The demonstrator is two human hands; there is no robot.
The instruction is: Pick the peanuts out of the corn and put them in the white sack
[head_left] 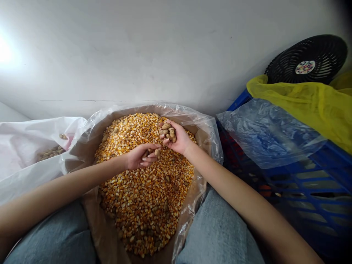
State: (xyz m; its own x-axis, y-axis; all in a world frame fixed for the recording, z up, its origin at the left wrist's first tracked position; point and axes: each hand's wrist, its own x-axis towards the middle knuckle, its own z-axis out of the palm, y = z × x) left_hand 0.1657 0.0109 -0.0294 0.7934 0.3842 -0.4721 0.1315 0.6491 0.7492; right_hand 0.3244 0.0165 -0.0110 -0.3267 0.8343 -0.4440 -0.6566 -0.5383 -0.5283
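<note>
Several unshelled peanuts (168,131) lie in my right hand (181,138), which is cupped palm up with its fingers curled round them. Just left of it and a little lower, my left hand (136,156) is closed on a few more peanuts (157,152), partly hidden by its fingers. Both hands are over a heap of yellow corn kernels (145,201). The kernels fill a brown sack (90,146) with a clear plastic liner (214,137). Some darker pieces, probably peanuts, sit among the kernels.
A white bag (24,135) with peanuts (51,153) inside stands at the left. On the right are a blue plastic crate (324,183), a clear plastic bag (264,128), yellow mesh cloth (308,102) and a black fan grille (286,55). A white wall (154,55) rises behind the sack.
</note>
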